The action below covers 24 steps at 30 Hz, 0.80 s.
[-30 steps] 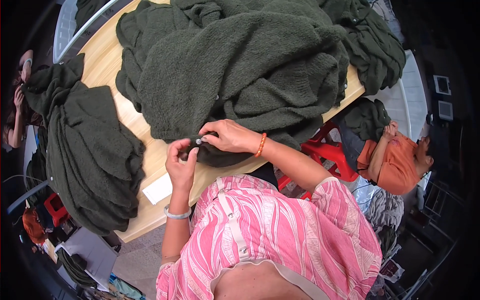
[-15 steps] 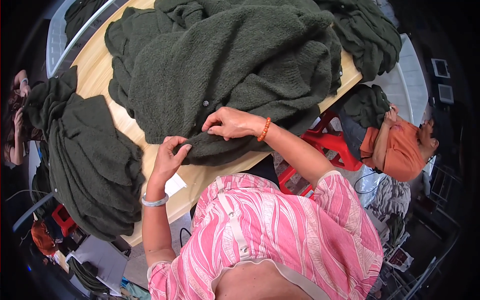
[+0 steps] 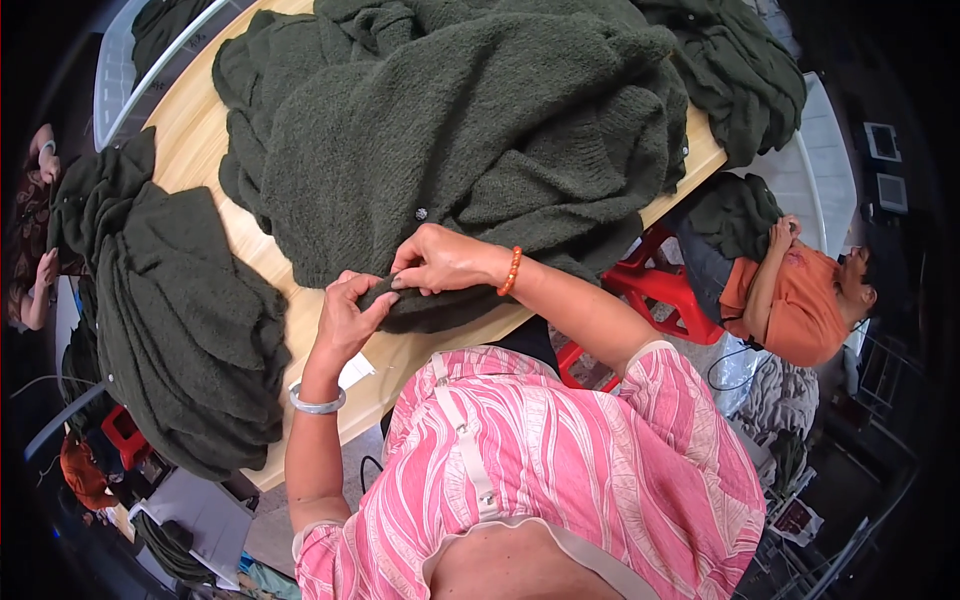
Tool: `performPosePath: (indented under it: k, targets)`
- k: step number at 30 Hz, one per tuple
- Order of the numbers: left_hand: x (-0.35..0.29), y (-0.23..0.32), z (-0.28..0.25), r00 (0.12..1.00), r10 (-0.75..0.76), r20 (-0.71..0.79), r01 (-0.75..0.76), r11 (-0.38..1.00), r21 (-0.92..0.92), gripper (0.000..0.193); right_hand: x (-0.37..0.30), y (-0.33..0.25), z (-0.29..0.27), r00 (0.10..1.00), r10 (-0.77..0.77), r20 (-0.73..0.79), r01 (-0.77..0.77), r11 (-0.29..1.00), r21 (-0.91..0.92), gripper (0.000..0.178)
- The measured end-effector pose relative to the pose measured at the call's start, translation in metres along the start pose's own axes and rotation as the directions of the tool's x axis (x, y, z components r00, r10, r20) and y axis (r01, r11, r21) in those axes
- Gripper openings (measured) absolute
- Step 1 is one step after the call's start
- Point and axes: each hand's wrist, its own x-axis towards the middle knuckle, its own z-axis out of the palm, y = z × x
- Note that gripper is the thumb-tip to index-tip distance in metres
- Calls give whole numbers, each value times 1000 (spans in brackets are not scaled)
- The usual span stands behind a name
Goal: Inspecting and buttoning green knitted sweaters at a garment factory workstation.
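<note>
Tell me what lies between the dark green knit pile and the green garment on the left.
In the head view, a strip of pale wooden tabletop separates the knit pile from the left-hand garment.

Dark green knitwear [image 3: 480, 120] is cut off by the upper edge beyond the right hand [image 3: 440, 262]; a white card [image 3: 358, 371] is partly hidden behind the wrist of the left hand [image 3: 350, 310].
</note>
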Motion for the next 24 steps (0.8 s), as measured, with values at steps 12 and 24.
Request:
performPosePath:
  k: [12, 24]
  targets:
    - [5, -12, -11, 982, -44, 186, 78, 980, -182, 18, 5, 21, -4, 963, 151, 225, -242, 851, 465, 24]
    - [9, -9, -9, 971, -44, 235, 123, 935, -331, 16, 2, 17, 2, 987, 123, 107, -158, 886, 435, 22]
